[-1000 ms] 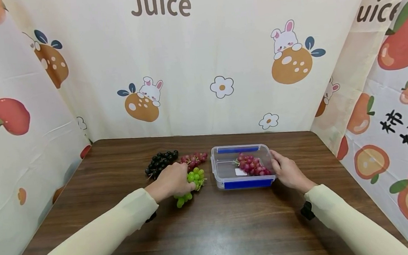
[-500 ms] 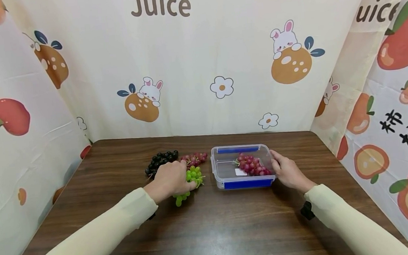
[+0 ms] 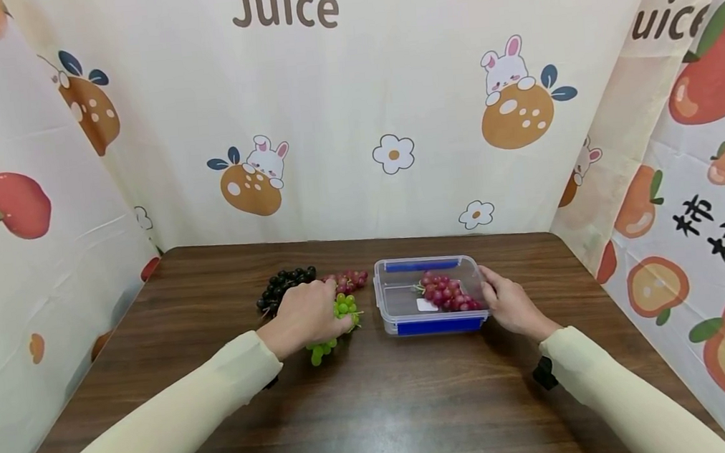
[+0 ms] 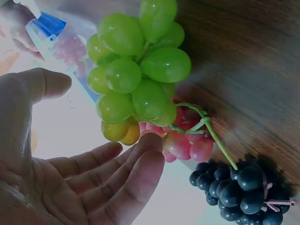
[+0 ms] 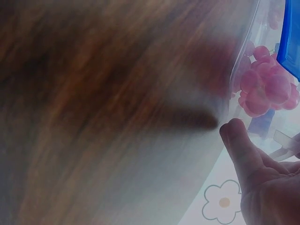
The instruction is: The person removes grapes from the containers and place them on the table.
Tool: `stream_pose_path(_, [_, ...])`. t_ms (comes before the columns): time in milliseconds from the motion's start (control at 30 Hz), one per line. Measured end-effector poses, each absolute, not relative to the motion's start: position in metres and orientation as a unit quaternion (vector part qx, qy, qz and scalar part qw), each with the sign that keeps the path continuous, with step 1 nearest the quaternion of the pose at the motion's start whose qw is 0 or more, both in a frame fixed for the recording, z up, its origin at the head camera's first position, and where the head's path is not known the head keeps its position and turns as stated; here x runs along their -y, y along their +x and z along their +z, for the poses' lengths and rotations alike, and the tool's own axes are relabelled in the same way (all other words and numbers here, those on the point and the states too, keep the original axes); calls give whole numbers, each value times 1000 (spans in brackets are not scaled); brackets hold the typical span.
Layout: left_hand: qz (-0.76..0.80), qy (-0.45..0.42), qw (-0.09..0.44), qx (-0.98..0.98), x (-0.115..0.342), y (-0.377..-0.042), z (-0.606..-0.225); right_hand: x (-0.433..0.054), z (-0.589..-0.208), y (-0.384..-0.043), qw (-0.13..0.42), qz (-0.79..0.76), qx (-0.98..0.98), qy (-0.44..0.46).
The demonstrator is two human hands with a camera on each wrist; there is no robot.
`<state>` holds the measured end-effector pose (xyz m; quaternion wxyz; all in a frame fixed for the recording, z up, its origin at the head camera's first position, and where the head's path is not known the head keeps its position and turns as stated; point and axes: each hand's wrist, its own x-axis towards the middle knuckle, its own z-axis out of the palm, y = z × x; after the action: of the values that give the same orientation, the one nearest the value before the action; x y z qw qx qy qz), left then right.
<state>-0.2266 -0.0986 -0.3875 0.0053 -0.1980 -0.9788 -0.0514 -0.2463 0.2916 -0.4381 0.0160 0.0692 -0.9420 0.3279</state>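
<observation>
In the head view my left hand [image 3: 308,317] is over a bunch of green grapes [image 3: 348,311] and covers part of it. The left wrist view shows its thumb and fingers apart, with the fingertips [image 4: 152,143] right at the lower green grapes [image 4: 136,75]. My right hand [image 3: 513,302] holds the right end of a clear plastic container [image 3: 401,295] with blue latches. Its thumb [image 5: 236,133] lies at the container's corner, while the other fingers are partly hidden. A bunch of red grapes [image 3: 444,293] lies inside the container, toward its right side.
Black grapes [image 3: 280,285] lie beyond my left hand, beside another bunch of red grapes [image 3: 353,280]. Everything stands on a dark wooden table [image 3: 379,412]. Printed curtains [image 3: 325,100] rise at the back and both sides.
My left thumb has stretched out a little and the green grapes have shifted slightly under the hand. The right hand and the container stay in place.
</observation>
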Motion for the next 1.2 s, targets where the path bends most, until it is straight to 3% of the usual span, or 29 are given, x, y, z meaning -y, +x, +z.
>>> stream_pose_path(600, [-61,-214,88,971,89,-228,-384,-291,-439,-248,-6,339,939,56])
stream_pose_path(1200, [-91,-261,120,953,68,-233,-386,-291,-439,-247,60,299,947,98])
